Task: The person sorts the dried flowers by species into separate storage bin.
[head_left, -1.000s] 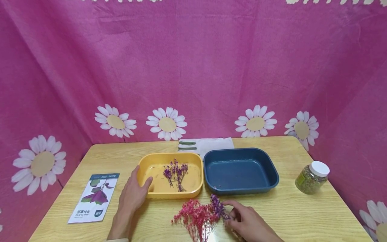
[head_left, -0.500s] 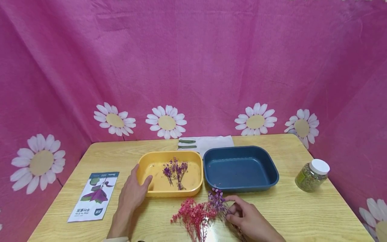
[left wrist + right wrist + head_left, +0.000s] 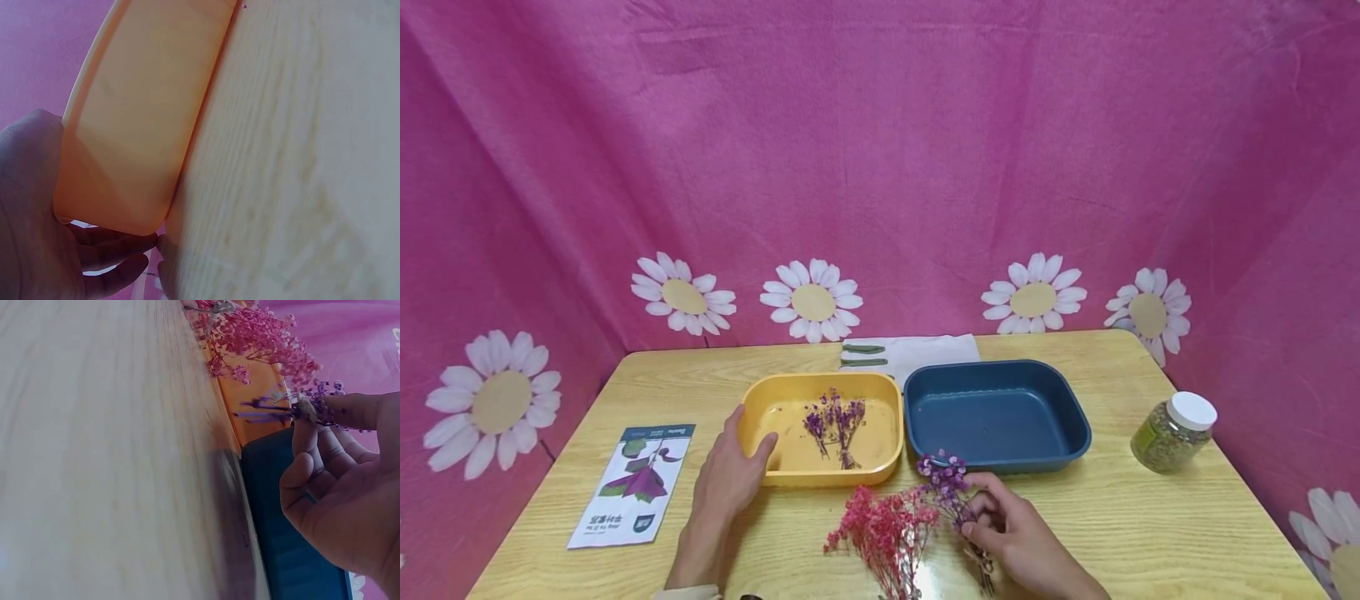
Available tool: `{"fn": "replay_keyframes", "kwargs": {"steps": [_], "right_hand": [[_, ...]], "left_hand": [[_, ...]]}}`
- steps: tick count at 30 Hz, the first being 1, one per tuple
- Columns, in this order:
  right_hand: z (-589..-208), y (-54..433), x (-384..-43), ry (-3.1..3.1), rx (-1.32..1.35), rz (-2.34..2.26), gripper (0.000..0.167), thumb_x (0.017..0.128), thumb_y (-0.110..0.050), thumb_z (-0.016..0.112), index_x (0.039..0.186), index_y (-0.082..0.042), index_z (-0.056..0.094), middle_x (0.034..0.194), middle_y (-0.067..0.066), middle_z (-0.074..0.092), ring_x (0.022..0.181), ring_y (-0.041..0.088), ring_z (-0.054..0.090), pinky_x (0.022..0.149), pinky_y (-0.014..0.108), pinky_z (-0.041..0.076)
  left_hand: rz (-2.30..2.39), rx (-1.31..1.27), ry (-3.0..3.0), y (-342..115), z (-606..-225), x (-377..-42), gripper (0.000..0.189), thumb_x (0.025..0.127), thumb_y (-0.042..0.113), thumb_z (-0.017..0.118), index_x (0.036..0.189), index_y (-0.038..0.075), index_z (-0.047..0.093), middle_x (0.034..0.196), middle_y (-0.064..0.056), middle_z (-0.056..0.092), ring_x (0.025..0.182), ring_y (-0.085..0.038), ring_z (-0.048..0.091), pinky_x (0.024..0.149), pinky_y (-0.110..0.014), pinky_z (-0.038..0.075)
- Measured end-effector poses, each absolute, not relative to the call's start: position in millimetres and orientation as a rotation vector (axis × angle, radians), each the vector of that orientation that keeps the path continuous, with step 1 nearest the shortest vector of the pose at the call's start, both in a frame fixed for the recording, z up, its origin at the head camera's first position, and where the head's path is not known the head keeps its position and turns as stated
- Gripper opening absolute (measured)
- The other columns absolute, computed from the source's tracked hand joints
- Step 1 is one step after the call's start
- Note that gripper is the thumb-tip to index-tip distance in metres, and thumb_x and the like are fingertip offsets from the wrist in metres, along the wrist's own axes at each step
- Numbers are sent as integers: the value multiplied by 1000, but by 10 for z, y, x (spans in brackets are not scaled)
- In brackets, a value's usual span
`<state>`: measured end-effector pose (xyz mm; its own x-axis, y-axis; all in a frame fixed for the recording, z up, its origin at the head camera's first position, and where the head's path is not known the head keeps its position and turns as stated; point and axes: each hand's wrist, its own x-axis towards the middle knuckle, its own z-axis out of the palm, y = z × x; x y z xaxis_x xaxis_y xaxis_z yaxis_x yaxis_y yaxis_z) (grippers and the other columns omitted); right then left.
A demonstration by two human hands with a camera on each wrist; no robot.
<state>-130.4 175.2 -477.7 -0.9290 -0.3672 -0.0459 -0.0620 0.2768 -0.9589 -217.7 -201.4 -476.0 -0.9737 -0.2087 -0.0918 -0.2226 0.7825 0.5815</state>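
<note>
My left hand (image 3: 730, 475) grips the left side of a yellow plastic basin (image 3: 827, 480), thumb over the rim. In the left wrist view the fingers curl beneath the outer wall (image 3: 137, 119). Inside the basin lie small bunches of dried purple flowers (image 3: 846, 425). Between thumb and fingers, my right hand (image 3: 1026, 533) pinches another bunch of dried purple flowers (image 3: 943, 479), blossoms pointing toward the blue basin (image 3: 1000, 417). The right wrist view shows that bunch's cut stems (image 3: 265, 412) sticking out past the fingers. Just left of it is a bunch of pink dried flowers (image 3: 883, 529).
The two basins stand side by side. Behind them lies a white cloth (image 3: 925, 354) bearing two slim green pieces (image 3: 863, 350). A white-lidded jar (image 3: 1172, 433) of dried herbs stands at right, and a printed packet (image 3: 634, 492) lies at left. Pink curtain (image 3: 910, 167) surrounds the table.
My right hand has raised the purple bunch slightly toward the blue basin, so more of its blossoms and stems show. The left hand keeps its grip on the yellow basin.
</note>
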Motion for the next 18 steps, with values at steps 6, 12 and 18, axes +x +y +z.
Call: {"fn": "replay_keyframes", "kwargs": {"steps": [6, 12, 18], "right_hand": [[-4774, 1772, -1295, 2213, -400, -1737, 48, 87, -11, 67, 129, -2, 46, 89, 5, 56, 79, 7, 54, 70, 22, 50], [-4759, 1776, -1289, 2273, -324, -1622, 46, 86, -20, 70, 123, 3, 55, 111, 12, 63, 99, 8, 59, 85, 18, 47], [-4733, 1740, -1289, 2289, -305, -1611, 42, 86, -24, 71, 118, 1, 59, 109, 12, 64, 97, 13, 60, 82, 23, 49]], "left_hand": [[964, -352, 2942, -2021, -4764, -2175, 84, 93, 56, 46, 156, 13, 11, 155, -25, 30, 139, -46, 32, 111, -62, 30], [963, -354, 2935, -2017, -4751, -2179, 84, 94, 57, 46, 156, 13, 11, 156, -24, 27, 140, -46, 30, 112, -61, 28], [959, -359, 2927, -2014, -4746, -2181, 84, 94, 57, 46, 156, 13, 11, 157, -24, 26, 141, -46, 29, 112, -62, 28]]}}
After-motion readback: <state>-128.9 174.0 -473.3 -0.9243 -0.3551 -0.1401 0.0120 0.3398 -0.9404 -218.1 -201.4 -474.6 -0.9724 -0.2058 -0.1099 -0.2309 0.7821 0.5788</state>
